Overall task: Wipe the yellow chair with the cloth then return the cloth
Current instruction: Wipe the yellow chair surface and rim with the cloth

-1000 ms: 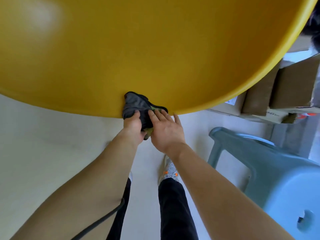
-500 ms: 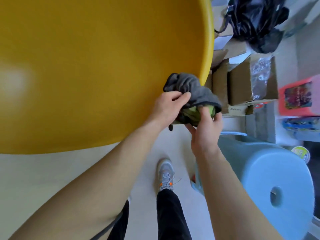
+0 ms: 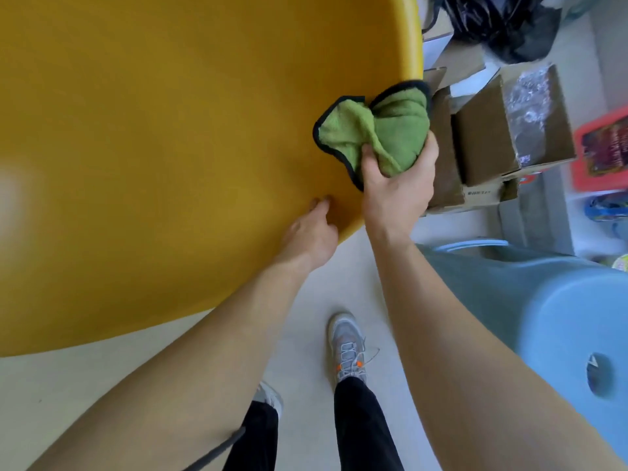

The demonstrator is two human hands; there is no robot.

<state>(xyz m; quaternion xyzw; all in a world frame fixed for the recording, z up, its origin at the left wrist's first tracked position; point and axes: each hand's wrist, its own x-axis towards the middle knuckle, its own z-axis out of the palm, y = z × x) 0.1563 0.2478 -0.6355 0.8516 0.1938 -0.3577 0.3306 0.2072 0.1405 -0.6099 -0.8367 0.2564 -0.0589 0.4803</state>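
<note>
The yellow chair [image 3: 170,147] fills the upper left as a broad rounded shell. My right hand [image 3: 397,188] grips a bunched green cloth [image 3: 377,130] with a dark trim, held against the chair's right edge. My left hand [image 3: 311,232] rests on the chair's lower rim just left of the right hand, fingers bent and touching the yellow surface, with nothing in it.
A pale blue plastic stool [image 3: 560,321] stands at the right, close to my right forearm. Cardboard boxes [image 3: 492,141] and a black bag [image 3: 499,25] sit behind the chair's edge, a red item [image 3: 601,147] at far right. My shoes [image 3: 348,348] stand on the pale floor below.
My left hand has let go of the cloth and dropped to the chair's lower rim. My right hand alone now holds the cloth, turned green side out, at the chair's right edge.
</note>
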